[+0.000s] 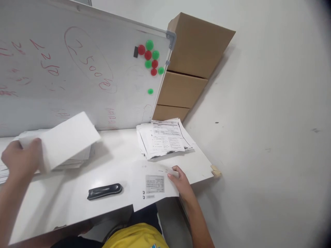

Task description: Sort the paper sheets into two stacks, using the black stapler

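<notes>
My left hand (pixel 22 158) is closed on a blank white sheet (pixel 68 139), lifted above a stack of papers (pixel 74 160) at the left of the white table (pixel 77 203). My right hand (pixel 181 181) pinches the right edge of a printed sheet (pixel 152 184) lying flat at the table's front edge. A black stapler (pixel 104 191) lies on the table between my two hands.
A second pile of printed papers (pixel 164 139) lies at the table's far right. A whiteboard (pixel 77 65) with red writing and red and green magnets (pixel 151 57) stands behind the table. Stacked cardboard boxes (pixel 190 65) stand against the wall at the right.
</notes>
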Action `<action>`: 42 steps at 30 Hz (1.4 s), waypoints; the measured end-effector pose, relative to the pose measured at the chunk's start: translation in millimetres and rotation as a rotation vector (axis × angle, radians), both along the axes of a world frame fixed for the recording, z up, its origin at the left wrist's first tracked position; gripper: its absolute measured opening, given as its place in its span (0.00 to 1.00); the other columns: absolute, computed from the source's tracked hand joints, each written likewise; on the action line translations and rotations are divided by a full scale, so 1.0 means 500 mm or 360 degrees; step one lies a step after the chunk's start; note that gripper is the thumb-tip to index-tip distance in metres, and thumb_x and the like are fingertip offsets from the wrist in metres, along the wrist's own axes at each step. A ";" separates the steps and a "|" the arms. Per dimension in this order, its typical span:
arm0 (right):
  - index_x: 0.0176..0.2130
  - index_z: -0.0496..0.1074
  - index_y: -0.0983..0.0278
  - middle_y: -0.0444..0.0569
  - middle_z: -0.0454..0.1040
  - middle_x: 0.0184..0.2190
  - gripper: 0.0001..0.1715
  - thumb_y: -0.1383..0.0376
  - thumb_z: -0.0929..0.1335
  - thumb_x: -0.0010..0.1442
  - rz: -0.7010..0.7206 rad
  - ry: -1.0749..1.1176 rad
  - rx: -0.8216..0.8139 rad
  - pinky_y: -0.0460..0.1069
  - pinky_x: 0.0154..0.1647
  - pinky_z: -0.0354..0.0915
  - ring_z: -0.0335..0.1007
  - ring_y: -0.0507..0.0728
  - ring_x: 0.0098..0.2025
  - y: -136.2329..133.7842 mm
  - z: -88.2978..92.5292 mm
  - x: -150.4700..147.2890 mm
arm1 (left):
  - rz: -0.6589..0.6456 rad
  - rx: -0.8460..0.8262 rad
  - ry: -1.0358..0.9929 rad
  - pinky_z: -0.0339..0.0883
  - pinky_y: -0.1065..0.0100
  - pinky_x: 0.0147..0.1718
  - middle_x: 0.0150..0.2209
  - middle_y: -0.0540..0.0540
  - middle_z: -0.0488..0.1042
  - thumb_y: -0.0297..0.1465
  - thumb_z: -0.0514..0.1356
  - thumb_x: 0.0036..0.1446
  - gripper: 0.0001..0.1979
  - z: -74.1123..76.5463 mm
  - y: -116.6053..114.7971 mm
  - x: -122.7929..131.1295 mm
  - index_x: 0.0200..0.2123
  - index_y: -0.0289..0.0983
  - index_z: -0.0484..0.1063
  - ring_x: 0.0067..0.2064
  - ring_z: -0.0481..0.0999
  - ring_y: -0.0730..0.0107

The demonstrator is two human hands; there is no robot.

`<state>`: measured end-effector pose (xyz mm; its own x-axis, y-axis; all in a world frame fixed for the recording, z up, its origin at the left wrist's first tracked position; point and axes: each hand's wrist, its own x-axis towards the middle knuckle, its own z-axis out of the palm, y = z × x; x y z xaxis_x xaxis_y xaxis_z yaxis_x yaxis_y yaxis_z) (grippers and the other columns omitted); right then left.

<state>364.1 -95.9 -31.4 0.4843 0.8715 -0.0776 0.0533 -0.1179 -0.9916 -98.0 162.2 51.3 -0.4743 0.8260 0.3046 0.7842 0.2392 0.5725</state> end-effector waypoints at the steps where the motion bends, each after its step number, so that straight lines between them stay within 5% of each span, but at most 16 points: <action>1: 0.30 0.64 0.59 0.40 0.71 0.26 0.16 0.55 0.73 0.49 0.0004 0.0014 0.0003 0.48 0.29 0.64 0.68 0.55 0.28 -0.004 0.000 0.002 | 0.0034 -0.0101 0.0071 0.70 0.45 0.41 0.47 0.37 0.75 0.53 0.50 0.55 0.34 0.003 0.027 -0.026 0.44 0.25 0.69 0.48 0.74 0.41; 3: 0.32 0.63 0.59 0.40 0.70 0.27 0.16 0.55 0.72 0.51 -0.0052 0.0098 0.0067 0.47 0.29 0.63 0.67 0.54 0.29 -0.013 0.002 0.003 | 0.0012 -0.0260 0.0209 0.72 0.43 0.40 0.53 0.35 0.71 0.54 0.50 0.55 0.38 0.003 0.053 -0.052 0.52 0.24 0.64 0.50 0.71 0.36; 5: 0.35 0.64 0.58 0.42 0.71 0.30 0.16 0.57 0.73 0.51 -0.0152 0.0137 0.0238 0.48 0.32 0.64 0.67 0.54 0.31 -0.019 0.008 0.003 | -0.0064 -0.0139 0.0417 0.69 0.39 0.42 0.61 0.31 0.60 0.53 0.49 0.56 0.41 -0.005 0.040 -0.037 0.59 0.23 0.53 0.56 0.64 0.30; 7: 0.36 0.65 0.59 0.44 0.72 0.32 0.15 0.60 0.73 0.51 -0.0156 0.0122 0.0444 0.49 0.36 0.64 0.68 0.55 0.34 -0.021 0.015 0.001 | -0.0312 0.0191 0.0644 0.59 0.33 0.49 0.66 0.29 0.46 0.52 0.44 0.60 0.42 -0.015 -0.010 0.016 0.63 0.22 0.44 0.63 0.49 0.28; 9: 0.33 0.66 0.59 0.44 0.71 0.31 0.12 0.62 0.73 0.52 -0.0061 0.0115 0.0612 0.50 0.38 0.64 0.69 0.56 0.35 -0.016 0.018 -0.003 | -0.0857 0.0324 0.0668 0.49 0.36 0.57 0.67 0.30 0.44 0.52 0.43 0.61 0.42 -0.029 -0.093 0.091 0.64 0.23 0.42 0.66 0.43 0.34; 13: 0.31 0.66 0.58 0.43 0.70 0.29 0.10 0.63 0.72 0.53 -0.0079 0.0209 0.0759 0.52 0.38 0.63 0.69 0.56 0.33 0.003 0.000 -0.015 | -0.1901 -0.0260 -0.0208 0.53 0.48 0.61 0.67 0.41 0.50 0.47 0.54 0.60 0.39 -0.083 -0.297 0.236 0.68 0.44 0.39 0.66 0.53 0.50; 15: 0.32 0.68 0.58 0.43 0.71 0.30 0.10 0.62 0.73 0.52 -0.0089 0.0219 0.0679 0.52 0.39 0.64 0.69 0.56 0.34 0.008 -0.020 -0.018 | -0.2103 -0.0484 -0.0758 0.57 0.51 0.59 0.66 0.41 0.54 0.44 0.53 0.61 0.36 -0.124 -0.381 0.288 0.67 0.47 0.41 0.65 0.57 0.53; 19: 0.36 0.71 0.60 0.47 0.74 0.31 0.16 0.57 0.74 0.49 -0.0027 0.0280 0.0362 0.54 0.40 0.65 0.70 0.60 0.37 0.002 -0.054 -0.016 | -0.1813 -0.0406 -0.1227 0.55 0.50 0.60 0.63 0.41 0.60 0.42 0.55 0.60 0.28 -0.205 -0.475 0.363 0.63 0.46 0.55 0.64 0.58 0.52; 22: 0.35 0.73 0.60 0.47 0.74 0.31 0.16 0.55 0.74 0.48 -0.0118 0.0253 0.0358 0.53 0.40 0.64 0.69 0.59 0.36 -0.009 -0.056 -0.008 | -0.1642 -0.0116 -0.1397 0.54 0.51 0.61 0.62 0.41 0.61 0.44 0.53 0.61 0.26 -0.228 -0.500 0.403 0.61 0.44 0.58 0.64 0.58 0.53; 24: 0.32 0.72 0.60 0.46 0.73 0.30 0.14 0.55 0.74 0.48 -0.0132 0.0216 0.0429 0.52 0.38 0.64 0.68 0.58 0.35 -0.014 -0.051 -0.004 | -0.1585 0.0028 -0.1302 0.55 0.51 0.61 0.61 0.40 0.63 0.44 0.55 0.59 0.27 -0.223 -0.499 0.418 0.60 0.43 0.60 0.64 0.59 0.52; 30: 0.29 0.72 0.59 0.46 0.73 0.30 0.08 0.58 0.71 0.54 -0.0003 0.0221 0.0478 0.53 0.43 0.63 0.69 0.58 0.38 -0.026 -0.041 -0.014 | -0.1536 -0.0128 -0.0812 0.69 0.55 0.50 0.48 0.42 0.76 0.39 0.53 0.60 0.15 -0.176 -0.447 0.401 0.45 0.42 0.74 0.51 0.74 0.55; 34: 0.29 0.74 0.58 0.46 0.74 0.30 0.08 0.57 0.72 0.53 -0.0006 0.0178 0.0461 0.53 0.43 0.63 0.70 0.58 0.36 -0.046 -0.038 -0.020 | -0.1625 -0.0217 -0.0717 0.72 0.60 0.44 0.42 0.44 0.78 0.41 0.54 0.59 0.15 -0.175 -0.442 0.380 0.38 0.41 0.77 0.46 0.77 0.57; 38: 0.32 0.76 0.59 0.47 0.78 0.32 0.10 0.55 0.73 0.51 -0.0097 0.0258 0.0300 0.55 0.45 0.65 0.72 0.60 0.38 -0.084 -0.040 -0.014 | -0.1540 -0.0114 -0.0496 0.72 0.64 0.43 0.42 0.47 0.78 0.41 0.53 0.60 0.14 -0.169 -0.440 0.338 0.40 0.42 0.75 0.45 0.77 0.61; 42: 0.39 0.77 0.60 0.51 0.80 0.37 0.20 0.55 0.75 0.47 -0.0088 0.0532 0.0121 0.57 0.44 0.66 0.75 0.62 0.39 -0.104 -0.041 -0.025 | -0.1741 0.0316 0.0163 0.69 0.60 0.47 0.48 0.46 0.76 0.40 0.55 0.60 0.16 -0.147 -0.374 0.265 0.49 0.43 0.71 0.51 0.74 0.57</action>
<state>351.6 -148.2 -51.9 0.4899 0.8539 -0.1758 -0.2806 -0.0364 -0.9591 34.3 -24.7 -22.3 0.5136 0.7154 0.4738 0.5618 -0.6977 0.4445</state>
